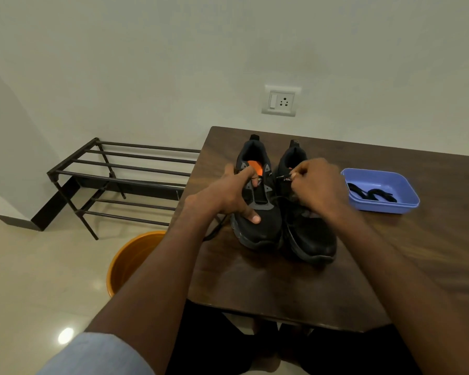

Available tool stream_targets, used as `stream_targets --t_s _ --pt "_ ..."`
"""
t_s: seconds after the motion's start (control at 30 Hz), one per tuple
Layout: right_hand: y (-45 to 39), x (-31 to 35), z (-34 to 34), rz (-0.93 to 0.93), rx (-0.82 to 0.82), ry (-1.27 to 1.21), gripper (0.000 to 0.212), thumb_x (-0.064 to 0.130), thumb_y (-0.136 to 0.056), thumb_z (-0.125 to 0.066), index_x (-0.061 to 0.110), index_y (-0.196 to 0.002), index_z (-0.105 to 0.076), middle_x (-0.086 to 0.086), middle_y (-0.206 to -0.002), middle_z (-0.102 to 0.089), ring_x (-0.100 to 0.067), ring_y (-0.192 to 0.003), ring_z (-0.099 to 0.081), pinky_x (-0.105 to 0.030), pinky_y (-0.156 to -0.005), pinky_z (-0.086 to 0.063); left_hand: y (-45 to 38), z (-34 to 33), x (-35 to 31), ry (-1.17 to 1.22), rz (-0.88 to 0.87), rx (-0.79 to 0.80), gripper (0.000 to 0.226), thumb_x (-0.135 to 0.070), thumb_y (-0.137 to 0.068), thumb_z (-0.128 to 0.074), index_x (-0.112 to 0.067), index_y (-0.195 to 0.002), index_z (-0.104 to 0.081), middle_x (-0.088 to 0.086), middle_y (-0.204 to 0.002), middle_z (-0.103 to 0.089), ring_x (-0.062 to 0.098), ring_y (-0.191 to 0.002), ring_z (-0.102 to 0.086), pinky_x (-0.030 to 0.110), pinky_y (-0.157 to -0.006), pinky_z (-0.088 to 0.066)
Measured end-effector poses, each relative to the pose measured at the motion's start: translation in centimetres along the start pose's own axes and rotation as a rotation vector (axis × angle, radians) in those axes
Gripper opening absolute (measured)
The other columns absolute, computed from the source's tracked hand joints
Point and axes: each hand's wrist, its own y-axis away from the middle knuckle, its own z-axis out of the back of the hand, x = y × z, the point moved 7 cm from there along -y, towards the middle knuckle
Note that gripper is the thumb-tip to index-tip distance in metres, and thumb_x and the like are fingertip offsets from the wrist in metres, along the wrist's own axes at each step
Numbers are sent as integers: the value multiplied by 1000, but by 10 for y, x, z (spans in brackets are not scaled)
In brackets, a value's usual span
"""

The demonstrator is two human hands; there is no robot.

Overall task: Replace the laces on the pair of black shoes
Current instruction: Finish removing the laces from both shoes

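Two black shoes sit side by side on the wooden table (255,288), toes toward me, heels to the wall. I've got the left shoe (257,209) pinned: my left hand (228,196) is wrapped over its side, fingers curled onto the eyelet row and thumb pressed down on the toe box, so it can't slide while I pull. Its orange insole shows through the open throat.

My right hand (317,190) is over the right shoe (309,234), fingertips pinching the lace tip (284,176), drawn out taut toward the left shoe. My guess is I'm pulling lace through an eyelet, though which shoe this strand belongs to I can't tell; the knuckles hide it. A loose dark lace end (214,234) trails off the table edge by my left wrist.

Off to the right, well apart from the shoes, the blue tray (406,190) holds more black laces (371,194), kept within reach of my pulling hand. Below the table's left edge stands an orange bucket (130,263), and a dark shoe rack (119,180) lines the wall.
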Motion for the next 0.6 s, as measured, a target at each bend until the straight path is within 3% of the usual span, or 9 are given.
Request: stream_targets --t_s 0.1,0.17,0.27,0.33,0.4,0.5,0.6 --pt "11 11 -6 125 241 182 19 40 -101 -62 25 -106 -74 -1 -96 -72 -18 -80 -67 -37 -75 -59 -2 -4 0 4 -12 21 94 -46 -63 -96 -41 -135 -37 5 -156 -17 43 -142 -34 58 -111 -45" --pt "22 17 -24 199 378 279 27 44 -96 -68 22 -111 -71 -1 -102 -69 -16 -88 -65 -38 -81 -58 -3 -8 -1 -10 -12 2 110 -54 -61 -94 -42 -146 -25 5 -162 -9 45 -146 -31 60 -112 -43" --pt "26 19 -39 217 405 326 26 37 -93 -73 19 -110 -68 -1 -98 -66 -19 -91 -64 -42 -85 -58 -3 -13 -5 -6 2 -27 137 -53 -59 -96 -43 -158 -2 4 -168 6 45 -151 -24 60 -117 -37" --pt "23 20 -37 199 374 269 15 31 -93 -73 18 -100 -70 -1 -93 -67 -19 -90 -65 -42 -85 -58 -3 -14 -5 21 11 -37 143 -51 -58 -97 -43 -159 4 1 -169 10 43 -153 -20 60 -118 -36" --pt "18 17 -33 179 361 166 10 27 -95 -72 19 -89 -74 0 -89 -71 -16 -86 -66 -40 -83 -58 -1 -12 -4 41 17 -40 143 -46 -58 -98 -44 -160 3 0 -170 10 42 -154 -17 60 -118 -35" --pt "17 6 -25 68 326 -119 20 22 -96 -70 20 -79 -79 4 -88 -76 -8 -86 -67 -32 -84 -55 -1 -11 -5 49 5 -33 141 -41 -59 -99 -44 -159 0 0 -170 7 42 -154 -18 61 -118 -36" --pt "21 -1 -13 -166 234 -716 16 13 -99 -65 8 -93 -78 5 -90 -73 -6 -87 -63 -21 -77 -49 0 -9 -5 66 7 -38 138 -39 -60 -99 -42 -159 -2 2 -169 4 42 -153 -20 62 -117 -36"
